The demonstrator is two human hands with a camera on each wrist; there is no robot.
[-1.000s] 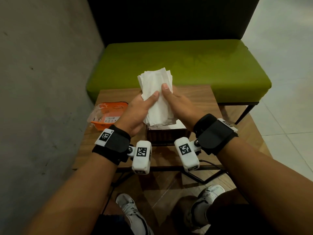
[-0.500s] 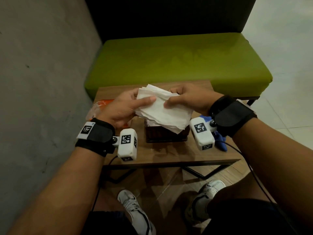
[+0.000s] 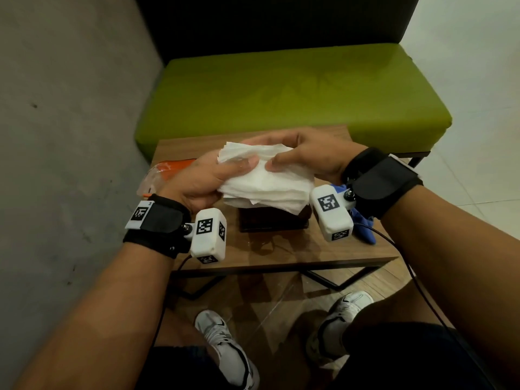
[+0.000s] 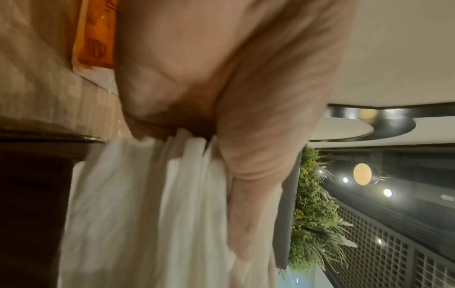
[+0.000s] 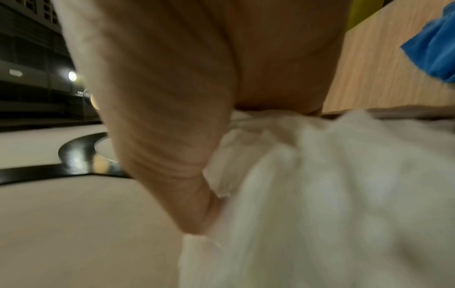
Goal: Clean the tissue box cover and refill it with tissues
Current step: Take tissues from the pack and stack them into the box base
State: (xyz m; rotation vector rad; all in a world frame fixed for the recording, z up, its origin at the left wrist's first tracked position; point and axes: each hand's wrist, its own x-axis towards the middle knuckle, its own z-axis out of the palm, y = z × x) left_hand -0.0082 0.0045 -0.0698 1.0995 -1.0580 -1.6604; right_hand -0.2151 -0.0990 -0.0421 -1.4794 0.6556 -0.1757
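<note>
green sofa seat (image 3: 292,91) beyond the far edge of the wooden bench (image 3: 281,249). at mid-bench, dark tissue box cover (image 3: 270,220), top hidden under the white tissue stack (image 3: 267,181) held just above it. orange packet (image 3: 166,173) near the left edge, blue cloth (image 3: 363,220) near the right edge. left hand (image 3: 202,178) gripping the stack's left end, thumb on top, fingers curled beneath. right hand (image 3: 309,159) gripping the right end likewise, thumb pressed on top.
</note>
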